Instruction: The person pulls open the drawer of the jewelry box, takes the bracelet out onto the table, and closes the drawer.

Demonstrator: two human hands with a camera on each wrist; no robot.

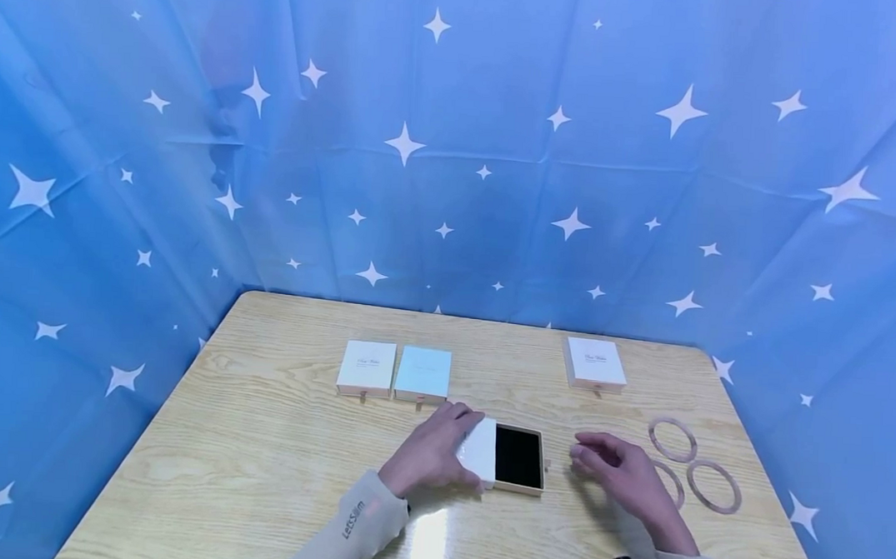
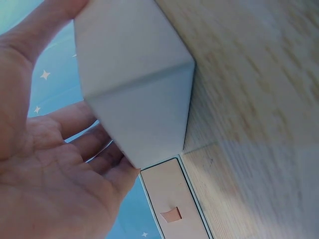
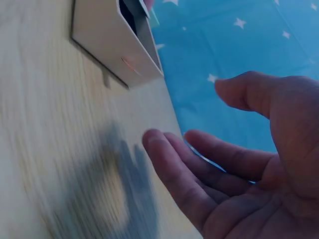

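Observation:
A small white drawer box [image 1: 478, 454] lies near the table's front middle, its black-lined drawer [image 1: 519, 458] pulled out to the right and bare inside. My left hand [image 1: 435, 450] grips the box's outer sleeve, thumb on the near side and fingers on the far side. In the left wrist view, the sleeve [image 2: 144, 104] fills the space between thumb and fingers. To the right of the drawer, my right hand [image 1: 623, 479] hovers with loosely bent fingers, apart from the pull tab. Three pale ring-shaped bangles [image 1: 715, 487] lie beside it; the hand partly hides one.
Farther back on the wooden table [image 1: 261, 438] stand a white box [image 1: 367, 366] and a light blue box [image 1: 423, 373] side by side. Another white box [image 1: 596, 363] sits at the back right. A blue star-patterned curtain [image 1: 488, 231] hangs behind and around the table.

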